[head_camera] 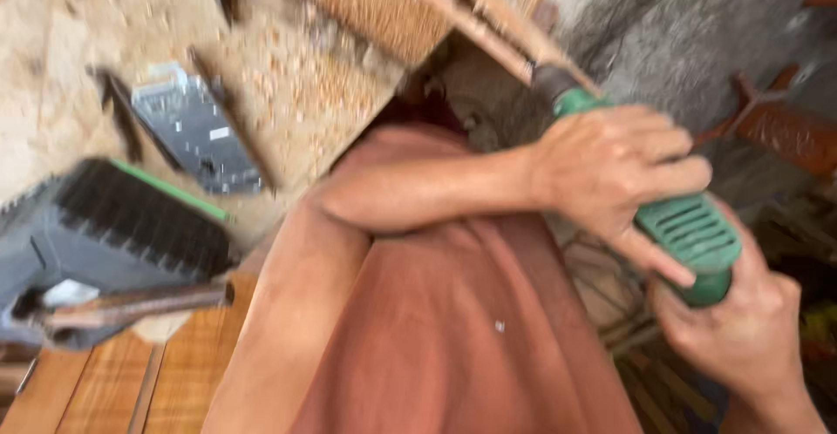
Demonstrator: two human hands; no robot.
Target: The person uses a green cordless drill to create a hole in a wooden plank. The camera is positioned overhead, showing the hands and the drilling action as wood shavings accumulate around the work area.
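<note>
The view is blurred by motion. A green power tool [690,232] with a vented body and a dark front end sits between both hands at the right. My left hand [610,168] reaches across my reddish-brown garment [436,329] and grips the tool from above, fingers spread over the vents. My right hand [741,329] holds the tool's rear end from below. The tool's dark nose lies against a pale wooden piece [488,20] that runs diagonally across the top.
At the left lies a grey machine [87,251] with a black ribbed part and a green stripe. A grey metal plate [196,129] rests on a sawdust-covered surface [305,77]. Wooden planks [113,386] lie bottom left; a rusty metal frame [785,129] stands at the right.
</note>
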